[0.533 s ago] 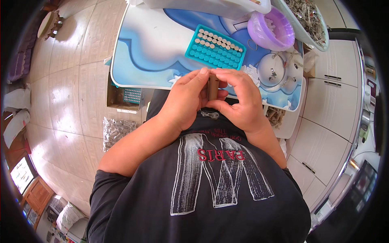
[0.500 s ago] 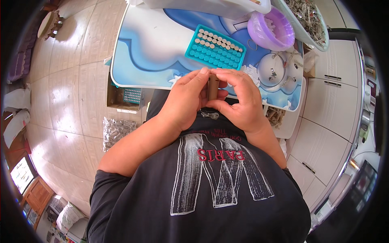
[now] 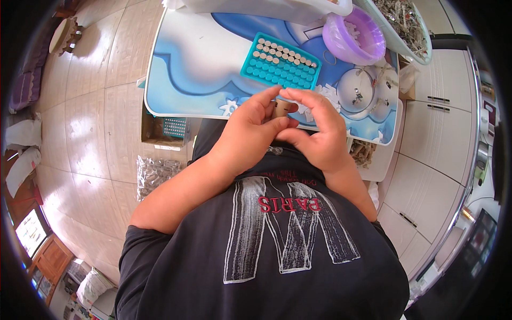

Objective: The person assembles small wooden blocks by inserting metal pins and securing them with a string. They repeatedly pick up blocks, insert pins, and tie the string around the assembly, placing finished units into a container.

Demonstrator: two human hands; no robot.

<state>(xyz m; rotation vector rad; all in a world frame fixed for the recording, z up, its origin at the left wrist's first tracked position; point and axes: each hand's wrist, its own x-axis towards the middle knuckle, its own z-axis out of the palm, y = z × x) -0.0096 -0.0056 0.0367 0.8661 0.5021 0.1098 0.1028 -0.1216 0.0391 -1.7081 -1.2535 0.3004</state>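
Close in front of my body, at the table's near edge, I hold a small brown cylinder [image 3: 282, 110] with dark marks near its top. My left hand [image 3: 255, 124] is closed round it, with the thumb across its front. The fingertips of my right hand [image 3: 319, 120] meet the same cylinder from the other side, and its lower part is hidden by my fingers. Just beyond my hands lies a teal tray [image 3: 282, 76] with rows of round sockets. Pale round-topped pieces [image 3: 281, 52] fill its far rows.
The blue-and-white table [image 3: 184, 98] carries a lilac bowl [image 3: 341, 45] lined with plastic, a round clear dish [image 3: 354, 92] with small metal bits, and white scraps [image 3: 328, 95]. Large bins stand along the far side. A box [image 3: 154, 130] and a clear bag [image 3: 154, 176] are left of me.
My left thumb has come down over the front of the brown cylinder, so less of it shows. The cylinder looks tilted differently. My view has shifted slightly.
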